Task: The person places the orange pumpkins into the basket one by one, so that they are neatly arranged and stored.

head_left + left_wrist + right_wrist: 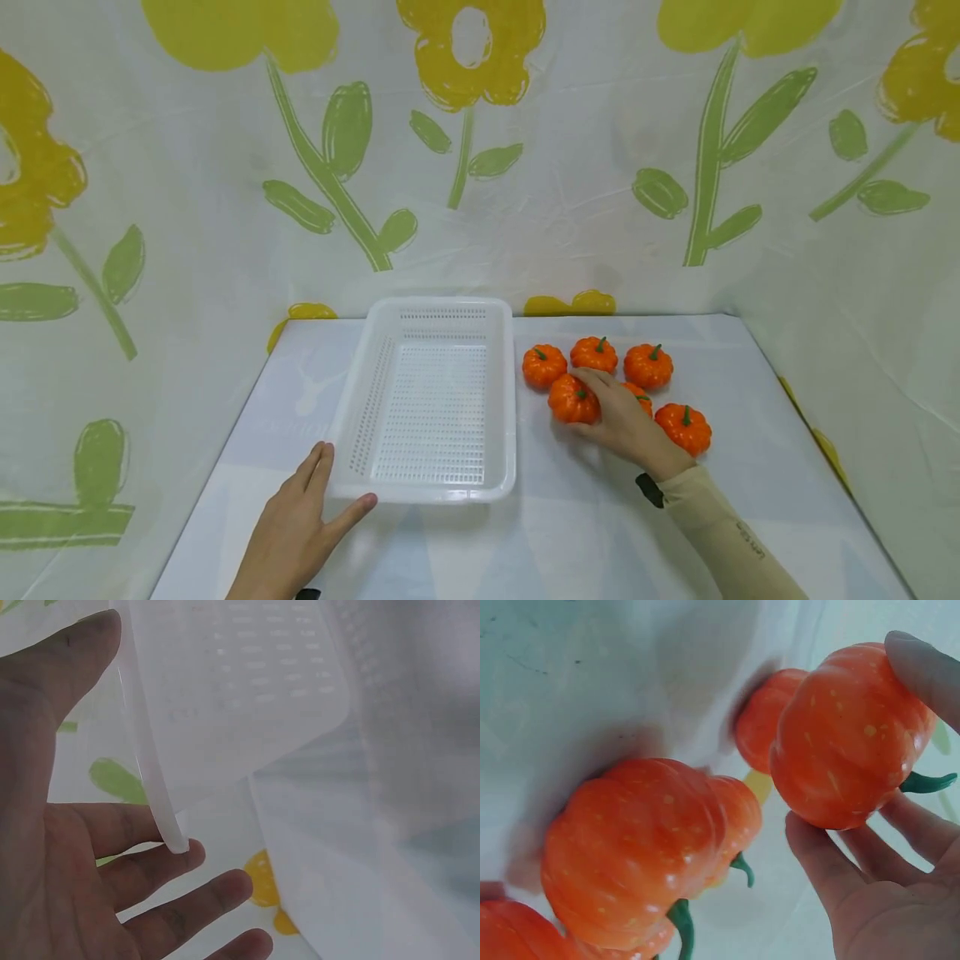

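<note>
My right hand (618,421) grips a small orange pumpkin (573,400) between thumb and fingers. The right wrist view shows this pumpkin (851,735) with its green stem toward the palm. At the near left corner of a white perforated plastic basket (423,493), my left hand (292,521) touches the rim with its fingers spread. In the left wrist view the thumb and fingers (161,874) lie along the basket's rim (150,772), not curled round it. Several more pumpkins stand around the right hand, one (639,396) partly hidden behind it.
Single pumpkins stand at the back (594,354), back right (648,367), left (544,367) and near right (684,429) of the group. The basket's bottom is bare. A white table (585,533) meets a flower-printed cloth wall (555,208) behind and at the sides.
</note>
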Tool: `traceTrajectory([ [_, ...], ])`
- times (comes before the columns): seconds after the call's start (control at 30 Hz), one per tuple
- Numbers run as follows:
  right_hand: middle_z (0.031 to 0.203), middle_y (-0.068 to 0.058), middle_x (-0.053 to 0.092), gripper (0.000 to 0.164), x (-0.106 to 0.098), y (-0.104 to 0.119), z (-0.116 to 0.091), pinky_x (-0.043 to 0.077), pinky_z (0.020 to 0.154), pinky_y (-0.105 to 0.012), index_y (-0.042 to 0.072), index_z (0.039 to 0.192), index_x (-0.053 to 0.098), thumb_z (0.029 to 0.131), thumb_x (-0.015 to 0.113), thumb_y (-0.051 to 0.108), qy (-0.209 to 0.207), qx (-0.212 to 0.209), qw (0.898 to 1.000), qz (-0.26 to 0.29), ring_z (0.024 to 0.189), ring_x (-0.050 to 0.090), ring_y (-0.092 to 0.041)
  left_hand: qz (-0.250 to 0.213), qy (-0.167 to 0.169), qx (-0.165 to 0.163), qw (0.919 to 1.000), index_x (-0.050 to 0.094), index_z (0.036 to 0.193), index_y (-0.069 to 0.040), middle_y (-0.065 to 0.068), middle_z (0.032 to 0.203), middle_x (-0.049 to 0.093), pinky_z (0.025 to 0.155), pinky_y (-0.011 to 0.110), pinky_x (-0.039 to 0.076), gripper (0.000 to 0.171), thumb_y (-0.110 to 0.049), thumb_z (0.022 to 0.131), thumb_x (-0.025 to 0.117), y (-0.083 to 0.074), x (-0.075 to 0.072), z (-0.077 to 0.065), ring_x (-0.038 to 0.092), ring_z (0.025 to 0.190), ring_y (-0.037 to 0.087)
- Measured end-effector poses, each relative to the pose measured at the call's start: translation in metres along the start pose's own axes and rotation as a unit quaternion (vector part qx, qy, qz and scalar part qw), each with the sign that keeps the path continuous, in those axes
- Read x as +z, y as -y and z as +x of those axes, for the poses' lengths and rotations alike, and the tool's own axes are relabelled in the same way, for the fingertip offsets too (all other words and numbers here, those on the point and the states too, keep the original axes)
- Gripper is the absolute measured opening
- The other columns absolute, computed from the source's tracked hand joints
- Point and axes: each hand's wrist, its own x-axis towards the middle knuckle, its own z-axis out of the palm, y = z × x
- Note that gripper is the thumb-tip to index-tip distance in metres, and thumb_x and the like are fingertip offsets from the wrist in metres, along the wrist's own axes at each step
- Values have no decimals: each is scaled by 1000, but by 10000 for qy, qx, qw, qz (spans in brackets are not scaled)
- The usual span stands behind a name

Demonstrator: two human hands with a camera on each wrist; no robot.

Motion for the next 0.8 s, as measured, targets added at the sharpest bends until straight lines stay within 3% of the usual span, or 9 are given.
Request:
traceTrajectory([
  [0.33, 149, -13, 50, 87, -11, 13, 14, 45, 108, -55, 7, 149, 47, 79, 90, 34, -192, -37, 9995, 250, 136, 47, -34, -30, -161, 136, 9998, 37, 150, 10, 30, 153, 40, 104, 63, 41, 103, -67, 89, 64, 2, 1, 0, 46, 132, 51],
  [0.57, 151, -9, 47, 86, -18, 37, 26, 47, 106, -55, 12, 151, 45, 81, 88, 37, -53, -63, 9989, 460, 138, 44, -32, 111, -190, 138, 9997, 38, 149, 12, 32, 152, 40, 102, 63, 43, 104, -68, 88, 64, 1, 1, 1, 47, 131, 52],
  [0.8, 150, -5, 48, 84, -15, 62, 39, 50, 105, -47, 14, 150, 47, 81, 88, 37, -20, -312, 9981, 525, 134, 49, -26, 118, -160, 120, 9997, 38, 149, 12, 32, 152, 40, 103, 63, 43, 105, -69, 88, 64, 1, 1, 0, 47, 131, 51],
])
